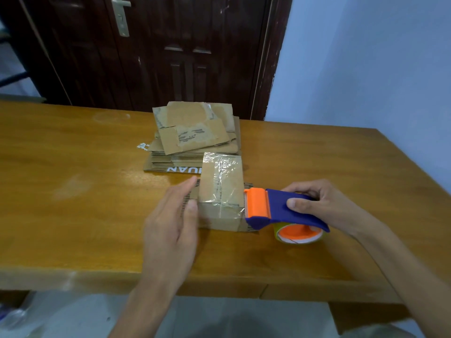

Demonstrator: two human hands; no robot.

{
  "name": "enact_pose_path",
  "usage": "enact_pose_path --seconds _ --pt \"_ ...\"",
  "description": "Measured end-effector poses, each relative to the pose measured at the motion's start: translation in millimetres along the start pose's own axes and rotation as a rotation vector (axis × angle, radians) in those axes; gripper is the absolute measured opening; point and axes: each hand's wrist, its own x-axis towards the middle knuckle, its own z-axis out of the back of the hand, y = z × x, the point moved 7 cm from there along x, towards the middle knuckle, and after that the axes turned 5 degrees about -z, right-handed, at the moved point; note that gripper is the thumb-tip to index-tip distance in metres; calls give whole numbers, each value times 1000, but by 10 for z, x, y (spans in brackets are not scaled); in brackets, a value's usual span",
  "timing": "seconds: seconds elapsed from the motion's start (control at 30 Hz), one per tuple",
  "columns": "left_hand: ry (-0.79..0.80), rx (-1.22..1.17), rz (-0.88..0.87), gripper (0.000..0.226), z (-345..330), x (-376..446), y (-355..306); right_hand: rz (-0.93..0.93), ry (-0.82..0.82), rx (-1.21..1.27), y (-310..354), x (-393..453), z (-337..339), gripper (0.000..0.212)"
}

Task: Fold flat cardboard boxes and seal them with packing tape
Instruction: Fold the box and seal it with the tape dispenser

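While sitting near the table's (73, 215) front edge, small folded box (220, 191), wrapped in clear tape. Steadying its left side, left hand (170, 225), fingers straight. Gripping blue-and-orange tape dispenser (280, 211), right hand (319, 203), fingers curled round it, cutter touching box's right side. Lying just behind, stack of flat cardboard (192, 137).

**Soft, even light; blur on the left hand**

Diffuse light fills the room. Pale sheen patches lie on the wooden table (73, 147), and glare glints off the clear tape on the box (223, 189). The left hand (170, 230) is smeared by motion blur. Soft shadows sit beneath the hands. Wide-angle distortion bends the table's edges.
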Motion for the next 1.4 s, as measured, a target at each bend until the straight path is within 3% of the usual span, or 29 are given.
enact_pose_path --seconds 0.1,0.17,0.77,0.9,1.07,1.2,1.4 --pt "328 113 -250 53 -387 -43 -213 -4 -12 5 8 -22 4 30" --pt "406 213 -347 52 -486 2 -155 -9 -23 10 -3 -28 29 27" --pt "260 125 -318 41 -472 108 -55 44 -76 -43 -56 -188 296 28" --pt "269 105 -310 41 -482 104 -48 -20 -59 -114 -41 -146 207 28" --pt "249 81 -285 42 -473 108 -64 -74 -69 -307 365 -113 158 29" --pt "211 60 -284 40 -472 92 -164 -81 -254 -1015 628 -74 -67 38" --pt "219 72 -264 41 -495 94 -151 -33 -430 -1088 519 -370 -8 45"
